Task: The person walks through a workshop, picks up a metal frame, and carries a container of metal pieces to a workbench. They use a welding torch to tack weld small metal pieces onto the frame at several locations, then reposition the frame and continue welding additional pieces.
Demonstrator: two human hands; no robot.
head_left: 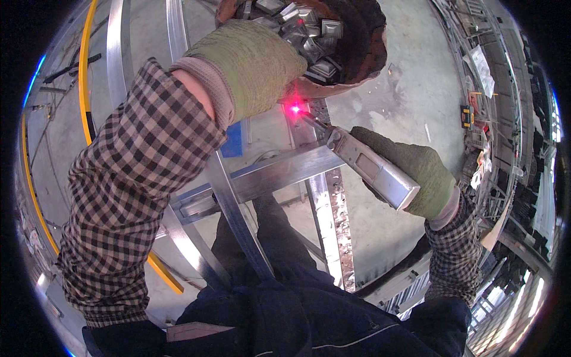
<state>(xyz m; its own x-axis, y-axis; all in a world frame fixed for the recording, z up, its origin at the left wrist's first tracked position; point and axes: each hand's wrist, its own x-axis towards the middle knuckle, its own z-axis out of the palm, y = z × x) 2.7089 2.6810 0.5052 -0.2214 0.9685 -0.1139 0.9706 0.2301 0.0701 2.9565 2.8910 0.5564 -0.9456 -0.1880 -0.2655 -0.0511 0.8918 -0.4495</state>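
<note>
My right hand (pixel 425 169), in a green work glove, is closed round a silver hand-held laser welding gun (pixel 375 169). Its thin dark nozzle (pixel 315 122) points up and left, where a bright red light spot (pixel 295 109) glows at the end of a metal bar, just below the rim of a rusty round pot (pixel 373 53). Several square metal caps (pixel 324 68) lie in the pot. My left hand (pixel 259 68), gloved too, is curled like a fist at the pot's near left side. Its fingertips are hidden, so what it grips does not show.
Below my hands lies a frame of shiny square metal tubes (pixel 285 172), reaching toward my legs. A yellow rail (pixel 85 65) curves along the left. At the right stand racks with metal stock, and a small yellow-and-black device (pixel 467 116) lies there. A blue patch (pixel 234 141) shows beneath the frame.
</note>
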